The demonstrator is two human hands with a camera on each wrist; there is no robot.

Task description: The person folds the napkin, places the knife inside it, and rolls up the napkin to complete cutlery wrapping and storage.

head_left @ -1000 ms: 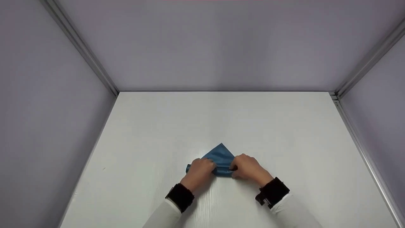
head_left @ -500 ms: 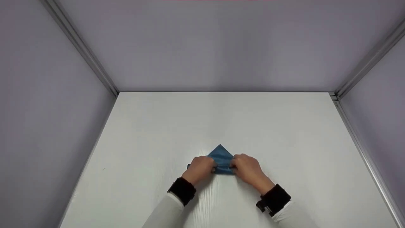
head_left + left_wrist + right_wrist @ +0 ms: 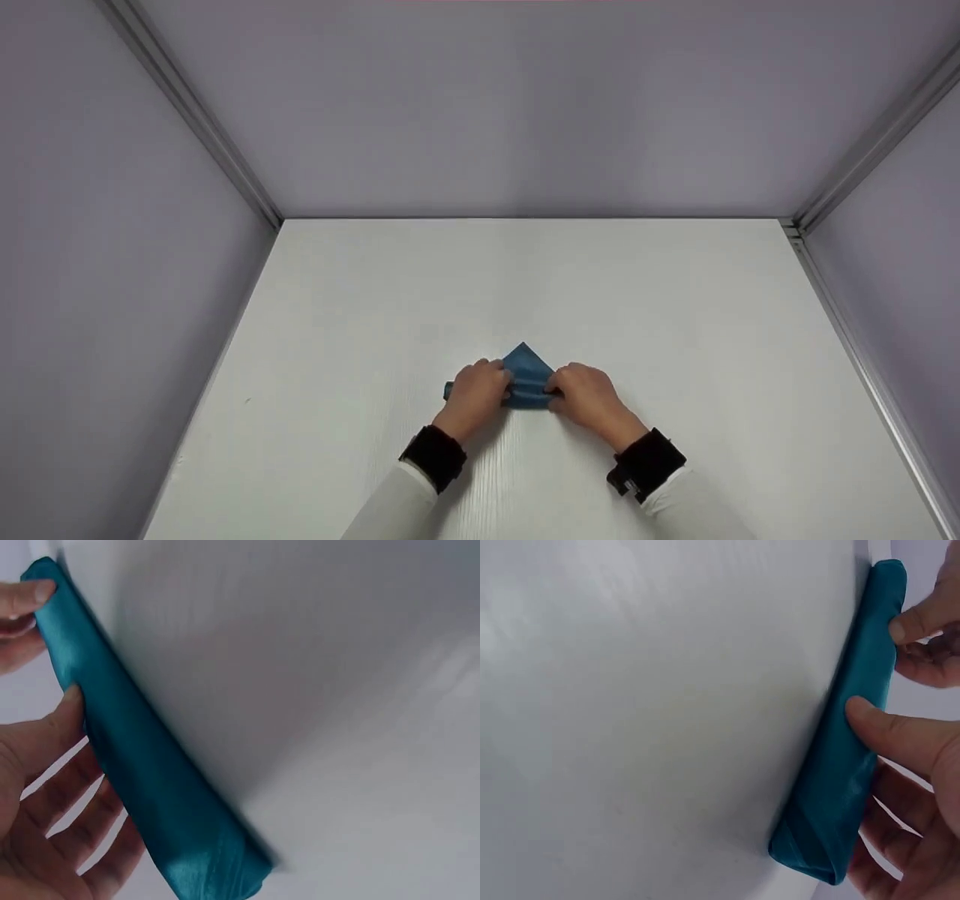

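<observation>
Rolled teal satin cloth lying on the white table, near its front edge, with a triangular tip pointing away from the person. Left hand and right hand each pinch the roll from opposite sides, thumbs on top, so the slippery fabric cannot unroll.
</observation>
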